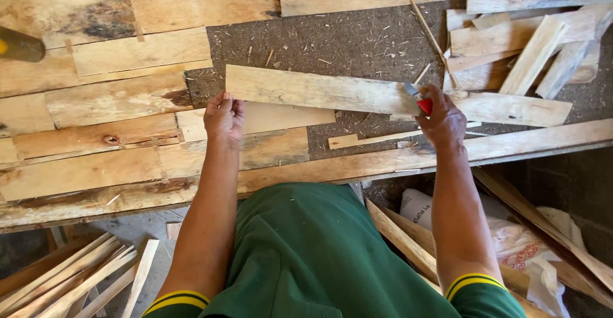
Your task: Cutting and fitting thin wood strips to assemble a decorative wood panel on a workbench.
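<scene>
A long pale wooden plank lies across the workbench in front of me. My left hand presses on its left end, fingers over the near edge. My right hand grips a small red-handled tool whose grey tip rests on the plank's right part. A thin wood strip lies just under the plank near my right hand.
The workbench is made of rough boards, with a dark dusty patch in the middle. A heap of offcuts sits at the back right. Loose slats and a white sack lie on the floor below.
</scene>
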